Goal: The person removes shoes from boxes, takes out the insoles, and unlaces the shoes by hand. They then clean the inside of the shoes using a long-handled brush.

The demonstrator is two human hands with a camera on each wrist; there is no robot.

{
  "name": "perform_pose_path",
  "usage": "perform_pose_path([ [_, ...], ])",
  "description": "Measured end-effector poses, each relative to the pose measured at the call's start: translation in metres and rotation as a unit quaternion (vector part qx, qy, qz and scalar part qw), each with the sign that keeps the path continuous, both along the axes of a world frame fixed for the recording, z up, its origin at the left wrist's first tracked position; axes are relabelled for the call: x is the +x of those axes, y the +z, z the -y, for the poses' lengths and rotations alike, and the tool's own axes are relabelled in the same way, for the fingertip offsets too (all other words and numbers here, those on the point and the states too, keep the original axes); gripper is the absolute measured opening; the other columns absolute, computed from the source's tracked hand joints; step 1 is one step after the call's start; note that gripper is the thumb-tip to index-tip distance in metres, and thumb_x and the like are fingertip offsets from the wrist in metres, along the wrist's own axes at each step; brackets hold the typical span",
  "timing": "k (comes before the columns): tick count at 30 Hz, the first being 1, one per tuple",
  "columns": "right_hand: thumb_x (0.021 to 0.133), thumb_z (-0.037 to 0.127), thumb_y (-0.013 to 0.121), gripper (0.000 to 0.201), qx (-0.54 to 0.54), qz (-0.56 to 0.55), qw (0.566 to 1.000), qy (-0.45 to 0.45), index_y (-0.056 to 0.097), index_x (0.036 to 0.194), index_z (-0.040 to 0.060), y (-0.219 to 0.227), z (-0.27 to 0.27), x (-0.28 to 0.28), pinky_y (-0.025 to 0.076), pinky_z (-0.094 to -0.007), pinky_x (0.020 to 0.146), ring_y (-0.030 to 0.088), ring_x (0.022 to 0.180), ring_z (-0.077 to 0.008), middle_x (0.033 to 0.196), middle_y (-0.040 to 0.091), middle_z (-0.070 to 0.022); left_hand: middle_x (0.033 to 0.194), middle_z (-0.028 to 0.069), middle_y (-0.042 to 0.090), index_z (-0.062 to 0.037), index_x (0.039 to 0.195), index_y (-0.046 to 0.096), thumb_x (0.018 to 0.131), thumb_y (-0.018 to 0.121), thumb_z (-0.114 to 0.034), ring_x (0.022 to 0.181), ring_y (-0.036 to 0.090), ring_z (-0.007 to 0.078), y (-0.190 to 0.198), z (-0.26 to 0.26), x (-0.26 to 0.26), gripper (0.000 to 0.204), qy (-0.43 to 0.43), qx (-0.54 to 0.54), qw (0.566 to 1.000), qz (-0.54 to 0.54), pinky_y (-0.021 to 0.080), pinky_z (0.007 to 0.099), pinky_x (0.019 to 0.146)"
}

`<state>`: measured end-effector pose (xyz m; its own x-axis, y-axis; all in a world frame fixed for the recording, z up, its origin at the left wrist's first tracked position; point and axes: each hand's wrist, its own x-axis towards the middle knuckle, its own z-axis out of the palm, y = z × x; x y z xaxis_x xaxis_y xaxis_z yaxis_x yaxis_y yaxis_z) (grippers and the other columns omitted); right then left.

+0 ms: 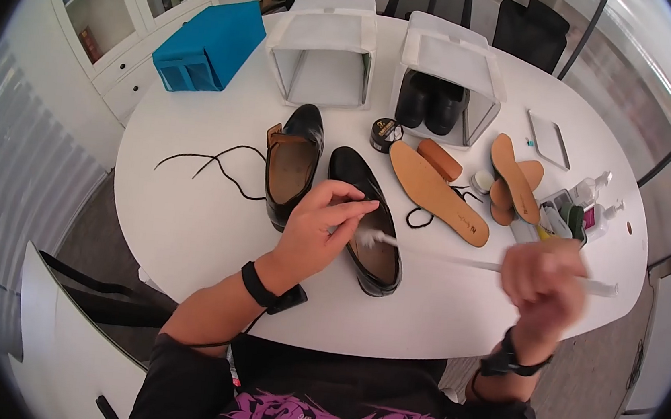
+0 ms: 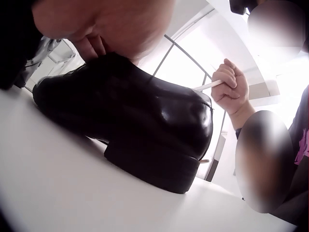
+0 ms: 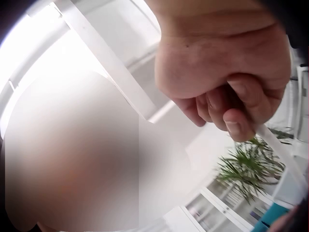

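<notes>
A black leather dress shoe [image 1: 389, 278] stands on the table with its heel toward me. At its opening, my left hand [image 1: 313, 232] grips the upper, and the left wrist view shows this hand above the shoe's dark side. My right hand [image 1: 542, 282], slightly blurred, has its fingers wrapped around the long white handle of a brush [image 1: 460, 260]. The brush's pale bristle tuft lies over the shoe's opening, close to the left fingertips. To the left stands the matching black shoe [image 1: 307, 122], its tan inside showing and a loose lace [image 1: 219, 158] beside it.
Tan insoles [image 1: 438, 195], a reddish-brown block [image 1: 439, 160] and a black round tin [image 1: 386, 135] lie right of the shoes. Pump bottles [image 1: 599, 219] stand farther right. Behind are a blue box [image 1: 214, 44] and two white boxes [image 1: 325, 19], one with black footwear [image 1: 442, 111].
</notes>
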<state>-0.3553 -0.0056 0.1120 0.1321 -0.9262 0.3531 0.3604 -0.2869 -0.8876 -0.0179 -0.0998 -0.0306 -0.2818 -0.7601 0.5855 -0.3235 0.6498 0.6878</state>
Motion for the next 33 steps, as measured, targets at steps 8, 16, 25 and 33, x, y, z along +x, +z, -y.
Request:
perform_pose_path([
  [8,0.109,0.025,0.071,0.047,-0.16,-0.236,0.959,0.006,0.048,0.076,0.001,-0.051,-0.008,0.064,0.037,-0.0477,0.06,0.048,0.061,-0.0351,0.074,0.052,-0.014,0.135,0.0104,0.075,-0.0063,0.139,0.091,0.108,0.08,0.01,0.109,0.079,0.0204,0.001,0.0,-0.005,0.037,0.014,-0.014,1.0,0.009,0.066,0.0309,0.092],
  [16,0.095,0.016,0.083,0.056,-0.096,-0.123,0.987,0.04,0.041,0.06,0.0037,0.019,-0.044,0.005,0.028,-0.0459,0.048,0.038,0.042,-0.0301,0.055,0.039,-0.0079,0.134,0.0102,0.074,-0.0068,0.138,0.092,0.107,0.081,0.008,0.111,0.078,0.0206,0.0,0.0,-0.006,0.036,0.001,-0.016,1.0,0.009,0.066,0.0312,0.094],
  [25,0.094,0.005,0.083,0.049,-0.157,-0.256,0.953,0.035,0.043,0.066,0.0006,-0.003,-0.019,0.027,0.034,-0.0501,0.053,0.042,0.051,-0.0352,0.061,0.039,-0.0112,0.133,0.0098,0.074,-0.0078,0.137,0.092,0.106,0.082,0.009,0.112,0.079,0.0215,0.002,0.0,-0.006,0.037,-0.003,-0.022,1.0,-0.001,0.066,0.0326,0.096],
  [33,0.105,0.017,0.072,0.058,-0.07,-0.077,0.993,0.05,0.038,0.059,0.0092,0.029,-0.017,0.002,0.027,-0.0431,0.047,0.031,0.042,-0.0259,0.053,0.036,-0.0043,0.135,0.0085,0.072,-0.0092,0.14,0.092,0.107,0.082,0.008,0.113,0.079,0.0202,0.0,-0.004,-0.007,0.038,-0.022,0.008,1.0,-0.018,0.066,0.0324,0.097],
])
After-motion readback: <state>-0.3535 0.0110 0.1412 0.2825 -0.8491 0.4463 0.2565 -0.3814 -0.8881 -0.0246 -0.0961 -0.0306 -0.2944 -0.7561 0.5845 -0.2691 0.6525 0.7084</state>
